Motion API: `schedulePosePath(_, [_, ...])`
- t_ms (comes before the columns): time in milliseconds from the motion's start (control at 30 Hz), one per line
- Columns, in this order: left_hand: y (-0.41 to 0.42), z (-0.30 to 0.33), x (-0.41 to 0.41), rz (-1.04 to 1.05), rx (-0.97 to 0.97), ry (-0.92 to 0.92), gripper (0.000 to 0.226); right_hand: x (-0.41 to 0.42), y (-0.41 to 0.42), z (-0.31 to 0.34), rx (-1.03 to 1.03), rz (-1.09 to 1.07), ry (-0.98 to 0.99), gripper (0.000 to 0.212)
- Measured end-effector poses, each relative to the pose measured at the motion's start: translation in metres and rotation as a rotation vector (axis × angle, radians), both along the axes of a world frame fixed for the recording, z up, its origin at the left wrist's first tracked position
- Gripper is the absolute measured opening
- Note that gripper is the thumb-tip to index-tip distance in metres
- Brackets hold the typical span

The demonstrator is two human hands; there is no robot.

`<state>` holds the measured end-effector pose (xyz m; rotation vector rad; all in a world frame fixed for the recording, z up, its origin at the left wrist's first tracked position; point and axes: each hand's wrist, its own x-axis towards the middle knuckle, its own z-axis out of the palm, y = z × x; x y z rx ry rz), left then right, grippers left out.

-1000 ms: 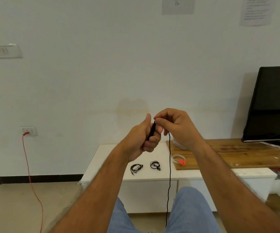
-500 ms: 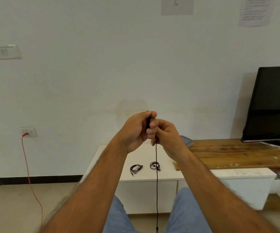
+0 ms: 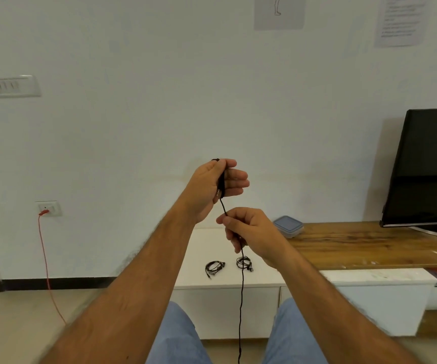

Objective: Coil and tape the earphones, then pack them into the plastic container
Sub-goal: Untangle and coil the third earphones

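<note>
Between your knees, at the bottom edge of the view, the loose end of the black earphone cable (image 3: 241, 298) hangs straight down, w/ your 2 forearms reaching fwd on either side. Your right hand (image 3: 251, 233) sits lower & nearer, palm turned left, fingers (image 3: 232, 236) curled & thumb pinching the cable, which runs through the fist. Above it your left hand (image 3: 218, 183) is raised, wrist bent back, thumb up, fingers (image 3: 237, 183) half-curled round a small bundle of the same cable held against the palm; a short taut stretch links the 2 hands. So 1 set of earphones is in hand, both hands gripping it.

Beyond the hands, on the white bench (image 3: 264, 281), lie 2 coiled earphone sets: left coil (image 3: 214, 267) & right coil (image 3: 244, 263), near each other, not touching. Farther back on the wooden top (image 3: 356, 245) stands 1 plastic container (image 3: 288, 226) w/ a blue-grey lid on, just right of your right hand as seen. At far right there's 1 dark screen (image 3: 427, 169). On the wall (image 3: 159, 74): 1 socket w/ a red cord (image 3: 45, 248), 1 switch plate (image 3: 8, 86), 2 paper sheets.
</note>
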<state>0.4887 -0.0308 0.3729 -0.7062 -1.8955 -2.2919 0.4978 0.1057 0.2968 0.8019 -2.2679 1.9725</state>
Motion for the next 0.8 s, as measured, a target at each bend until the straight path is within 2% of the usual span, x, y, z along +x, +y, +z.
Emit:
schedulePosePath(233, [-0.005, -0.006, -0.004, 0.081, -0.115, -0.008, 0.033, 0.008, 0.013, 0.028, 0.079, -0.009, 0.106, 0.014])
schedulePosePath(333, [-0.004, -0.013, -0.003, 0.119, -0.226, -0.014, 0.032, 0.008, 0.018, 0.045, 0.091, -0.061, 0.178, 0.014])
schedulePosePath(500, [0.004, -0.021, 0.004, 0.029, -0.325, -0.029, 0.040, -0.001, 0.026, 0.066, 0.173, -0.172, 0.336, 0.010])
schedulePosePath(633, [0.008, -0.023, 0.011, -0.025, -0.296, -0.054, 0.038, -0.012, 0.031, 0.074, 0.221, -0.225, 0.404, 0.011])
schedulePosePath(800, [0.009, -0.025, 0.015, -0.152, -0.142, -0.147, 0.037, -0.021, 0.037, 0.077, 0.178, -0.235, 0.417, 0.009])
